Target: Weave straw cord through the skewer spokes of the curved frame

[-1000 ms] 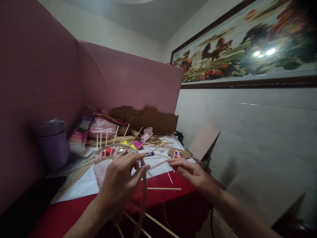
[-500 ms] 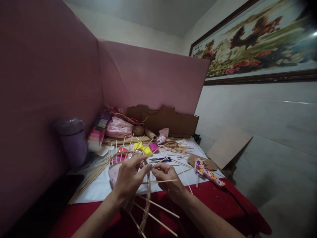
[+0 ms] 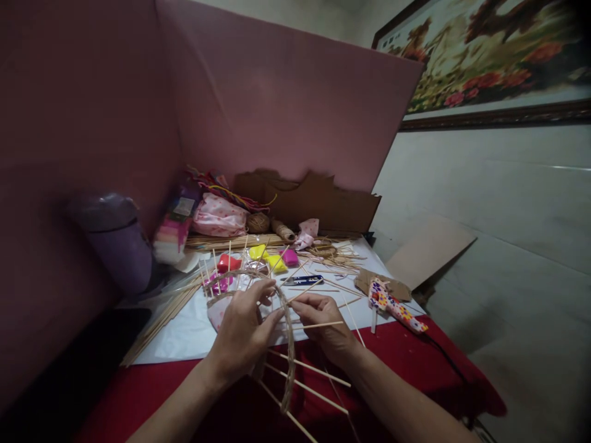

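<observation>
In front of me is a half-woven basket of thin wooden sticks with a braided twine rim [image 3: 290, 363]; several sticks poke outward through it. Pink dotted cloth [image 3: 219, 315] shows on its left side. My left hand [image 3: 242, 329] grips the basket from inside the ring, its thumb and forefinger beside the twine. Just outside the rim, my right hand [image 3: 325, 323] has its fingertips pinched at a stick, seemingly on a thin strand of twine; a fine strand hangs below that hand. The exact pinch is small and partly hidden.
Navy-handled snips [image 3: 302, 280] lie behind the hands. A flower-patterned glue gun [image 3: 394, 307] rests on the right by brown cardboard [image 3: 364, 280]. Yellow, red and magenta packets, twine rolls [image 3: 282, 230] and loose sticks fill the back. A purple lidded bin [image 3: 117, 246] stands left.
The view has tilted down and shifted slightly. My right hand has drawn a little away from my left fingertips, and the left thumb and forefinger have parted more. The basket stays in hand.
</observation>
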`<state>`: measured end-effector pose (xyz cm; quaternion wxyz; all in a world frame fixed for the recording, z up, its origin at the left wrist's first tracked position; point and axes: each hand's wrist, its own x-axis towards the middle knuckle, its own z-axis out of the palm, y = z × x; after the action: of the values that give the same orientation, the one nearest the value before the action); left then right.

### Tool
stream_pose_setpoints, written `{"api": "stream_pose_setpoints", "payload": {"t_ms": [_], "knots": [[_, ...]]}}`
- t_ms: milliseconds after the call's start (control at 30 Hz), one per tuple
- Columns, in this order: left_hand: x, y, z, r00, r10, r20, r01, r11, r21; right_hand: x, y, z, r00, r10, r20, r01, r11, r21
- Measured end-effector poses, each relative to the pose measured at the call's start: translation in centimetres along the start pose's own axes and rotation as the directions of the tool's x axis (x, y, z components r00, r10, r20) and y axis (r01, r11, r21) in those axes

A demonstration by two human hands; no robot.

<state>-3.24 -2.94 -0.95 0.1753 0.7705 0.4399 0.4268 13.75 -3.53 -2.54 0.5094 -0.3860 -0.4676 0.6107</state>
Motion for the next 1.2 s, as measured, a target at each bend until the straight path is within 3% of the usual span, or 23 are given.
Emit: {"api": "stream_pose_setpoints", "payload": {"t_ms": [233,500,800,1000,1200], "knots": [[-0.1,0.4,0.7,0.968,0.249,-0.019,-0.235,0.935,0.265,0.0,-0.1,-0.2,1.000,-0.001,-0.011,0.001,1.000,0.023],[-0.1,0.6,1.1,0.910,0.401,-0.103,-0.314,0.831,0.460,0.0,-0.1,-0.3,1.000,-0.004,0.020,0.003,0.999,0.051],[0.1,0.3,1.3,0.906,0.407,-0.113,-0.328,0.846,0.421,-0.3,-0.8,0.1,1.000,0.020,0.006,-0.020,0.998,0.058],[-0.4,0.8,1.5,0.894,0.445,-0.048,-0.355,0.769,0.532,-0.2,-0.7,0.0,1.000,-0.004,0.008,0.003,0.998,0.064],[-0.2,1.1,2.1,0.910,0.369,-0.188,-0.294,0.896,0.332,-0.4,-1.0,0.2,0.999,-0.005,0.039,0.003,0.998,0.064]]}}
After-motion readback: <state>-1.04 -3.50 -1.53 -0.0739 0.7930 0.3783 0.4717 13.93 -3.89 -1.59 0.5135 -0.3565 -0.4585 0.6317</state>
